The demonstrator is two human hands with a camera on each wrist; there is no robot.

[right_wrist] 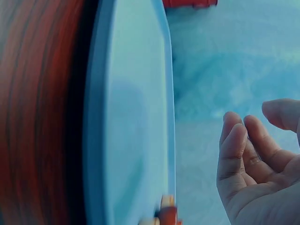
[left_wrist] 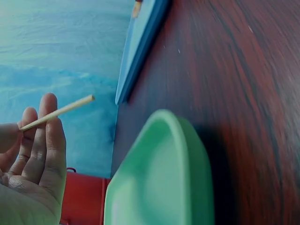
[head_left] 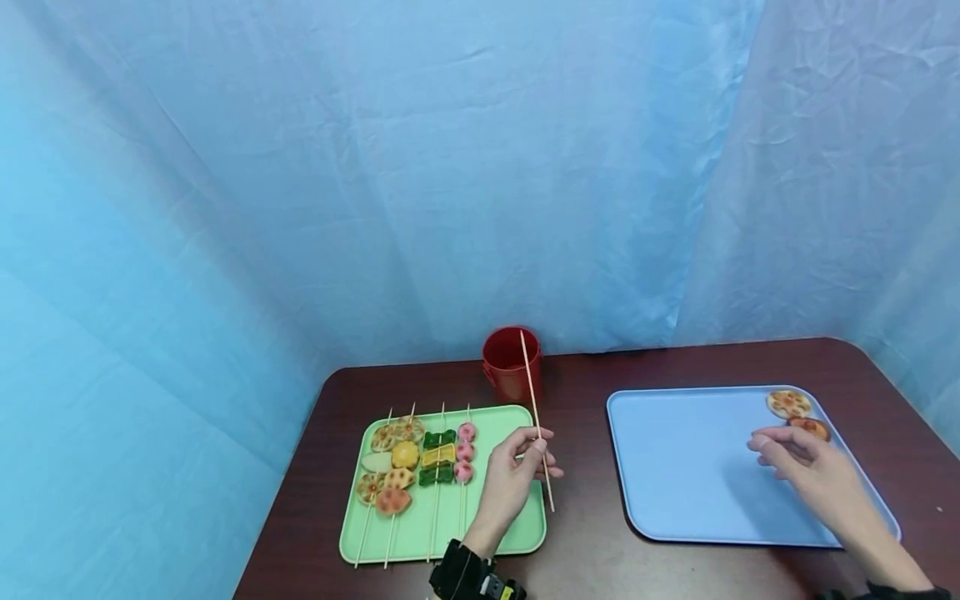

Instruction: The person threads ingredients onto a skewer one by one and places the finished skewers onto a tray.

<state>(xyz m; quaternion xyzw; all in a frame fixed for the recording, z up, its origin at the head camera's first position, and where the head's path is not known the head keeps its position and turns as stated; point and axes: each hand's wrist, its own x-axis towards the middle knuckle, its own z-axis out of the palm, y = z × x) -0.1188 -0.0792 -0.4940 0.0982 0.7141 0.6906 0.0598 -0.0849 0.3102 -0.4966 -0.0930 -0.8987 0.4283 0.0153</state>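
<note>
My left hand (head_left: 510, 479) pinches a bare wooden skewer (head_left: 529, 379) between thumb and fingers. It is above the right part of a green tray (head_left: 495, 421), and the skewer leans with its upper end toward the back. In the left wrist view one end of the skewer (left_wrist: 70, 107) sticks out past the fingers. Over the right side of a blue tray (head_left: 667, 467) is my right hand (head_left: 813, 471), holding nothing, its fingers loosely bent with thumb and fingertips apart. Just beyond it lie a round lotus root slice (head_left: 788, 404) and a browned food piece (head_left: 810, 429), partly overlapping.
Several loaded skewers lie side by side on the green tray, among them one with pink balls (head_left: 465, 452) and one with green and yellow pieces (head_left: 438, 456). Behind that tray stands a red bucket (head_left: 510, 367). A blue curtain (head_left: 480, 183) hangs behind the dark wooden table (head_left: 577, 525).
</note>
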